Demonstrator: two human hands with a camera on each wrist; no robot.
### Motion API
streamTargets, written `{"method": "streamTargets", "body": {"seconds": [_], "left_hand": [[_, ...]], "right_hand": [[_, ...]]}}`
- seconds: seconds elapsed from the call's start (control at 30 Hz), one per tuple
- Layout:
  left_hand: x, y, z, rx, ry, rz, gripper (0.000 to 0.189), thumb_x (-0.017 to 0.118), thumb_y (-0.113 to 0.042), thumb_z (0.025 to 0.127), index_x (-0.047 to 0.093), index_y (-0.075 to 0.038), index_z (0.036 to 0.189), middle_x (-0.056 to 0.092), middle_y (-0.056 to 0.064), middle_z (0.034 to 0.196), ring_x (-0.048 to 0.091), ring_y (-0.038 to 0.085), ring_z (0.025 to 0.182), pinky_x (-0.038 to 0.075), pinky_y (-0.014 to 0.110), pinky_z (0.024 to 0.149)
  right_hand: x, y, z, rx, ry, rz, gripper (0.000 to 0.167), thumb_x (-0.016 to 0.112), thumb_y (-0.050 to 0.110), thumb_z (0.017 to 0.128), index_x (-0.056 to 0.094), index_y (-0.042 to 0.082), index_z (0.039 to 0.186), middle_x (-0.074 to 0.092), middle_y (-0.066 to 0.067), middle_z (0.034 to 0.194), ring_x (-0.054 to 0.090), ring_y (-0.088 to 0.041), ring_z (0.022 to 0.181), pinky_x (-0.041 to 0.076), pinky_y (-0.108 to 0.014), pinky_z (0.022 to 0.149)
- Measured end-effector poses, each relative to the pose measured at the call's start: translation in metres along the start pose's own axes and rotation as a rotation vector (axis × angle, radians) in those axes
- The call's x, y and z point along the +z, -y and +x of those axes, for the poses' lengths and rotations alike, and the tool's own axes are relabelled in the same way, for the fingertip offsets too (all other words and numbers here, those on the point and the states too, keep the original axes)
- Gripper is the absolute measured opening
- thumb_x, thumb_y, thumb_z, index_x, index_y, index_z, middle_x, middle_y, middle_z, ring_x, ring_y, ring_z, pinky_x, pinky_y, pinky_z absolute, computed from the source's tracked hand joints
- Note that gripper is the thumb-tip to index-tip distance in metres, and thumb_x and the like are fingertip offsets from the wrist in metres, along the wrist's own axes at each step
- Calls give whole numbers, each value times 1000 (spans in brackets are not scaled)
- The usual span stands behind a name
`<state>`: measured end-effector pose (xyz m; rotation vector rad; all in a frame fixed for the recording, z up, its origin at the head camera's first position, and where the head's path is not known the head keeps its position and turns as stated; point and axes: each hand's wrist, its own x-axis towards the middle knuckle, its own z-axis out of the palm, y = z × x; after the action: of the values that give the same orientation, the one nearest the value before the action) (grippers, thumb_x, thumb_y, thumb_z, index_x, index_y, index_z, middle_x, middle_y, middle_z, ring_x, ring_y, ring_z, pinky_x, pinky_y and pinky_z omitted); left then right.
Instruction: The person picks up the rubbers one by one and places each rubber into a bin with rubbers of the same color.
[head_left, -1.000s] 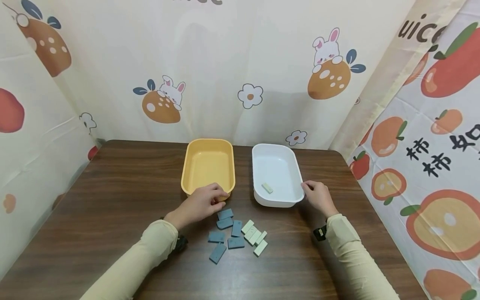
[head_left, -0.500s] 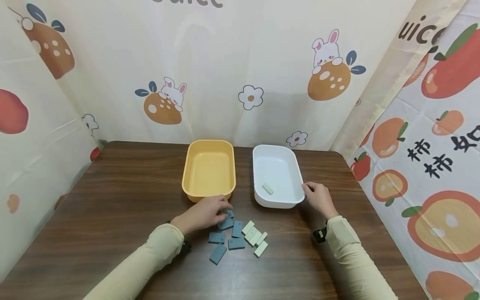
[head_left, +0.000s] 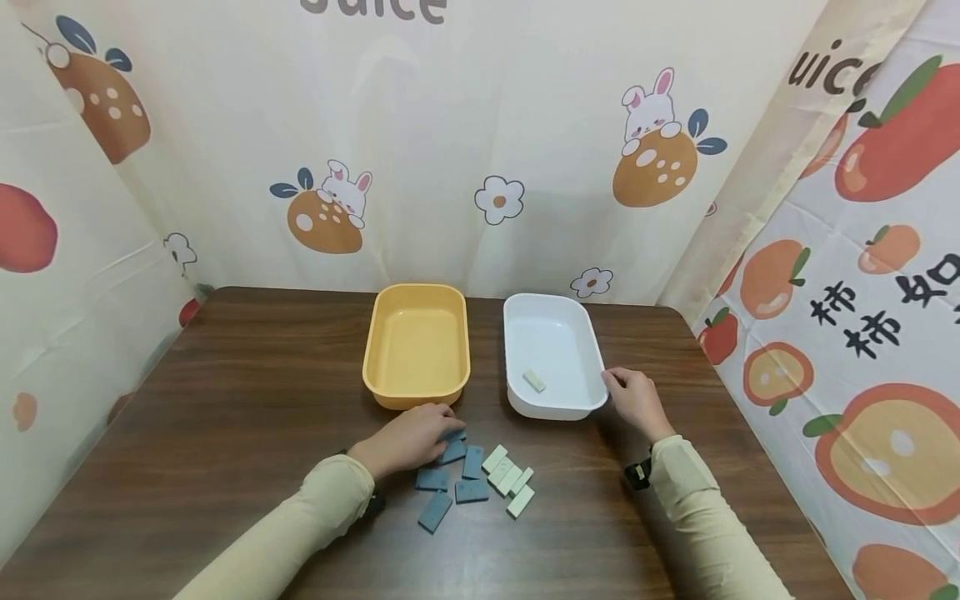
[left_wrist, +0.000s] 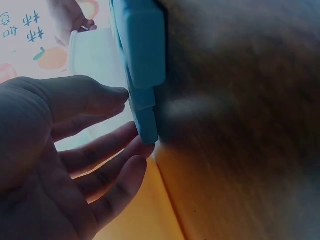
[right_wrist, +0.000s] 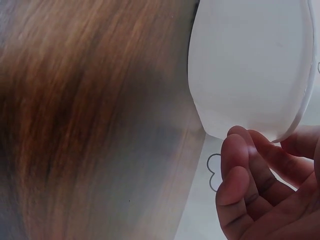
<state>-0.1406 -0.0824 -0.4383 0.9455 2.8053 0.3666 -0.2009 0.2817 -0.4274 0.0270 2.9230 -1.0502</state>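
My left hand [head_left: 408,440] is over the far end of a loose group of blue-grey rectangular blocks [head_left: 471,491]. In the left wrist view, its thumb and fingertips are right at the edges of a blue block [left_wrist: 146,125], with the fingers apart and loosely bent. At the right, my right hand [head_left: 637,402] pinches the rim of a white plastic tub [head_left: 555,342], thumb on top and fingers underneath in the right wrist view. One pale green block [head_left: 534,381] lies inside this tub. Several more pale green blocks [head_left: 504,473] lie beside the blue ones.
A yellow plastic tub [head_left: 416,342] stands left of the white one, just beyond my left hand. Both tubs are near the back edge of the dark wooden table [head_left: 247,400]. A printed curtain [head_left: 450,125] hangs behind it.
My left hand has moved from the yellow tub's front rim back toward me, down over the farthest blue blocks. The right hand keeps its hold on the white tub.
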Motion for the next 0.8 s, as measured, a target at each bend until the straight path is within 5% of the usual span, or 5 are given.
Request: {"method": "streamTargets", "body": {"seconds": [0.4,0.6,0.8], "left_hand": [[-3,3,2,-31,120,-36,42,66,-15,86,66,-23,128,57,0,96,46,12,78,41,25,71],[-4,3,0,-35,99,-86,33,69,-15,84,70,-20,117,57,0,100,48,13,80,45,30,76],[-4,4,-3,-55,57,-127,29,71,-15,85,69,-21,113,55,-2,97,49,12,74,44,26,68]], "right_hand": [[2,-2,0,0,-1,-5,40,43,25,103,63,-5,123,64,-11,74,55,-16,65,44,-29,60],[2,-2,0,7,-6,-4,41,44,26,103,63,-4,123,64,-11,74,54,-16,65,44,-29,61],[2,-2,0,8,-10,1,41,44,26,103,63,-4,122,64,-12,74,55,-16,65,44,-29,61]]}}
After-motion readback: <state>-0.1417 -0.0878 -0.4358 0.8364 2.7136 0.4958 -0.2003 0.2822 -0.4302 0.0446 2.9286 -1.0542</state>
